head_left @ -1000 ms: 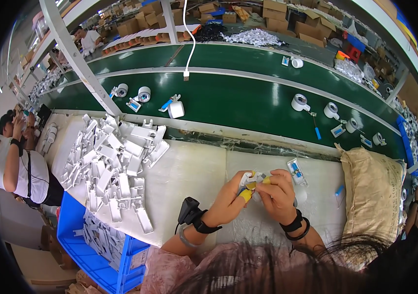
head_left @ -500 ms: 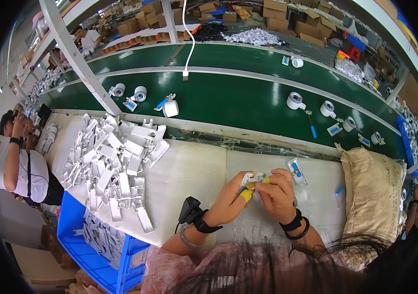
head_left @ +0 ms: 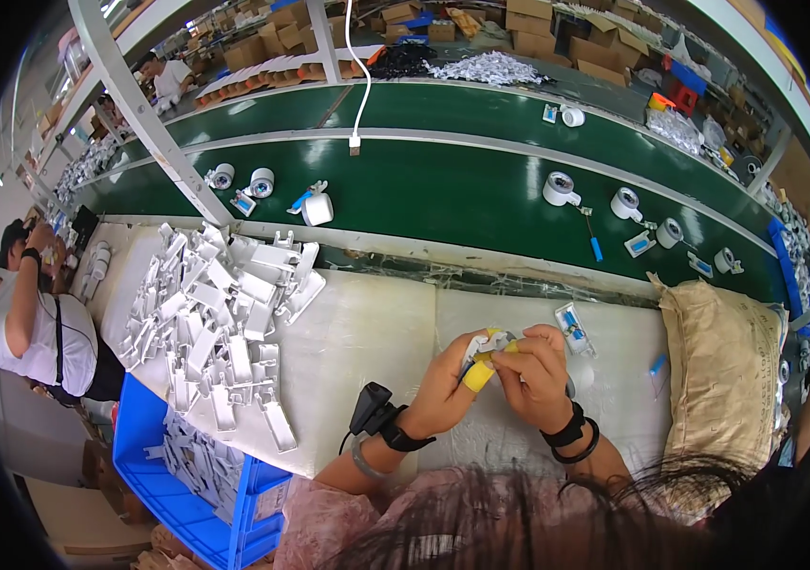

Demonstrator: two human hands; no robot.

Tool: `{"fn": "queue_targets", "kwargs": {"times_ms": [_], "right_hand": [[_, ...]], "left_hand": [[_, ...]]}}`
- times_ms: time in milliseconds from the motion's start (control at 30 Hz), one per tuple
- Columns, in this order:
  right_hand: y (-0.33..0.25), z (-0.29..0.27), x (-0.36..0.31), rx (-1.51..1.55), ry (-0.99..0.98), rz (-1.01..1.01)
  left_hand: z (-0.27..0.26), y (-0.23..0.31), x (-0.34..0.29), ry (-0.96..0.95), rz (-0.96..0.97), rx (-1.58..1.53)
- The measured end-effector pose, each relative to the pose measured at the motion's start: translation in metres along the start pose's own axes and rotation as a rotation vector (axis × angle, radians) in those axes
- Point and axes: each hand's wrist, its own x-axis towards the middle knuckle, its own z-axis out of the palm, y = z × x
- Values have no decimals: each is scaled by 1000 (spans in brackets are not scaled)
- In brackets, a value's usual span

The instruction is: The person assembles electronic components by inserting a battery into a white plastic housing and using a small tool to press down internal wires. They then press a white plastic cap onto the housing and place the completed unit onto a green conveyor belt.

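Note:
My left hand (head_left: 445,385) closes on a small white plastic part (head_left: 472,353), its thumb wrapped in yellow. Against the same part, my right hand (head_left: 536,380) has its fingers pinched together, with yellow on a fingertip. The fingers hide most of the part. A grey-white round piece (head_left: 580,375) shows partly behind my right hand. Just beyond that hand, a white housing (head_left: 574,330) with a blue cell in it lies on the table. A small blue piece on a thin wire (head_left: 658,365) lies further right.
White plastic housings (head_left: 225,304) are heaped on the left of the table (head_left: 367,332). Below stands a blue bin (head_left: 163,513) of similar parts. A brown sack (head_left: 723,370) bounds the right. Beyond runs a green conveyor (head_left: 424,190) carrying white round units; a white cable (head_left: 364,85) hangs above.
The units on the green conveyor have shifted slightly to the left. Both hands stay in place, with small finger movements around the white part. At far left, a person's raised arm has moved a little.

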Motion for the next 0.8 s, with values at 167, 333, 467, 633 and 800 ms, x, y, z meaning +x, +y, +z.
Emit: {"fn": "queue_targets", "kwargs": {"times_ms": [167,333,467,633,800], "right_hand": [[-2,-1,0,-24,0,0],[-1,3,0,-12,-26,-32],[-6,4,3,-52,-20,-9],[0,8,-4,-56,5,30],[9,-16,5,-171,-128,83]], "left_hand": [[3,-1,-1,23,-18,17],[3,-10,-3,37,-17,21],[1,-11,-4,71,-16,22],[-3,-13,1,55,-58,5],[5,-15,18,51,-212,31]]}}
